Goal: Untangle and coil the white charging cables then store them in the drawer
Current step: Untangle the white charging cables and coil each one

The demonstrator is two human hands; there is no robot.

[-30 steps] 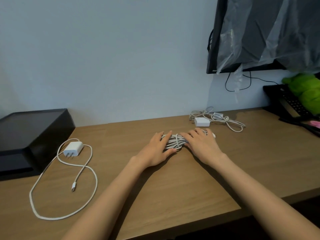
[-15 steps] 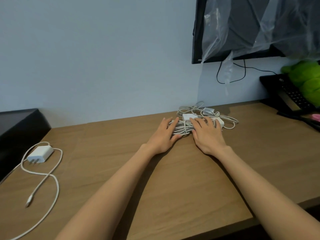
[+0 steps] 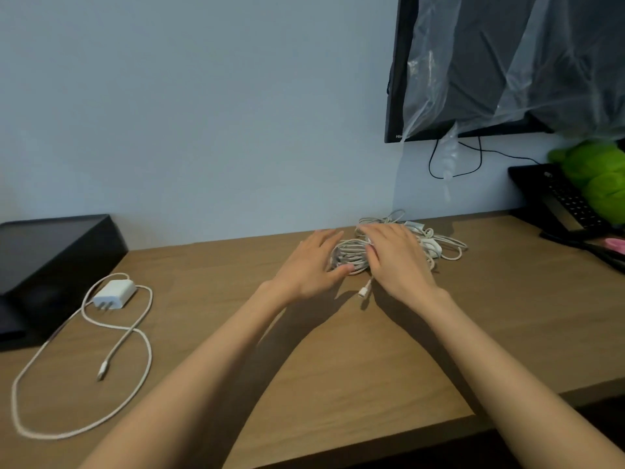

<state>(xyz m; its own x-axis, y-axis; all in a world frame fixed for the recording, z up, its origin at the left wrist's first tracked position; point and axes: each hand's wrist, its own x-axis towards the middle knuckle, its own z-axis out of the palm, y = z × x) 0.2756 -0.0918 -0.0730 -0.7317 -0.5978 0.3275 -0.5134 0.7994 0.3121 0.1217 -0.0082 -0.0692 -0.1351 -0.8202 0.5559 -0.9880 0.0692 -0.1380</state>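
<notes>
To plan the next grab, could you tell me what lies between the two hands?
In the head view, a bundle of white cables lies between the left hand and right hand, with one plug end sticking out toward the person.

On the wooden bench, the left hand and the right hand lie with spread fingers on a bundle of white cables near the wall. A plug end sticks out between the wrists. More tangled cable lies just beyond the right hand. Well apart to the left, a white charger with its looped cord sits beside a black box. A plastic-draped screen hangs on the wall above.
</notes>
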